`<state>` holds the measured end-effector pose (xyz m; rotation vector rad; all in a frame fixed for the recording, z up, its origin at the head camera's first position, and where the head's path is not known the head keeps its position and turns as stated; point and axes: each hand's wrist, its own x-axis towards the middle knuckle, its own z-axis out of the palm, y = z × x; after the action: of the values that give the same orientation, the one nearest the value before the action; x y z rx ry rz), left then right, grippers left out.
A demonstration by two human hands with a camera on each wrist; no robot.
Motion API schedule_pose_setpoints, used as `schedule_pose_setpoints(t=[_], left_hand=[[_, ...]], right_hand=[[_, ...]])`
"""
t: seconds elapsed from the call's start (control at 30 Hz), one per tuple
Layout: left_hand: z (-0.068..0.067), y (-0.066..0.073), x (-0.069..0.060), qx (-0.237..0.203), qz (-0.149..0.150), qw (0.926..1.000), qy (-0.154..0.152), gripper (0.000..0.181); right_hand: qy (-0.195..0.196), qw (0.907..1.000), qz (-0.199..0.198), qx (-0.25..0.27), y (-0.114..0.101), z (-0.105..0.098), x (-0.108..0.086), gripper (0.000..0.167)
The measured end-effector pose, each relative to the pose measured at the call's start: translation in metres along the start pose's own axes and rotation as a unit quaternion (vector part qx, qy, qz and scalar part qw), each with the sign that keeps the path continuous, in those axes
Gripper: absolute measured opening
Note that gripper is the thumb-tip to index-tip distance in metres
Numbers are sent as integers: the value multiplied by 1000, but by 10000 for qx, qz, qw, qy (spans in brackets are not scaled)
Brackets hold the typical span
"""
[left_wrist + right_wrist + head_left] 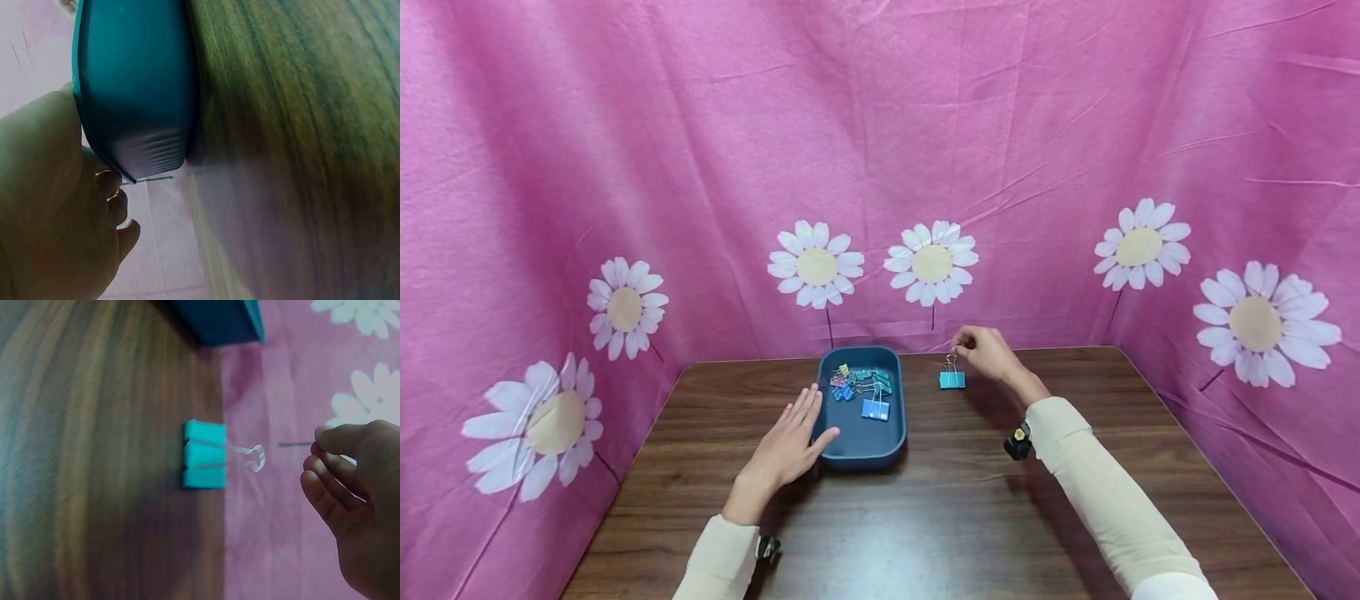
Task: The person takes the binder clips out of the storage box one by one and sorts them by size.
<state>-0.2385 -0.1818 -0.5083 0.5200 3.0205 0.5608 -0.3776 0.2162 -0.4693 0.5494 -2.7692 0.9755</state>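
Observation:
A dark blue tray (865, 446) stands on the table with binder clips inside. Among them are a larger blue binder clip (876, 409), teal binder clips (880, 381) and a cluster of small colourful clips (843, 387). Along the tray's left rim rests my left hand (786, 442), fingers extended; the left wrist view shows the tray's outer wall (137, 75) beside it. To the right of the tray, a teal binder clip (205, 455) stands on the table, its wire handles pointing up. My right hand (988, 352) is just above those handles, fingers loosely bent; a gap shows in the right wrist view.
The brown wooden table (880, 525) reaches back to a pink curtain (880, 150) printed with white daisies, which also hangs at both sides. The tray sits near the table's back edge.

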Motion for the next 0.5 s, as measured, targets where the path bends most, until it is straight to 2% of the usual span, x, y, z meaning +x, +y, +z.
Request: schedule_pose_setpoints(t=[0.23,0.5], left_hand=[[2,0,1,19,37,10000,70,85],[2,1,0,34,27,9999,100,84]], right_hand=[[-223,9992,-340,21,-29,-5,13,6],[-607,9966,-559,5,-60,4,26,9]])
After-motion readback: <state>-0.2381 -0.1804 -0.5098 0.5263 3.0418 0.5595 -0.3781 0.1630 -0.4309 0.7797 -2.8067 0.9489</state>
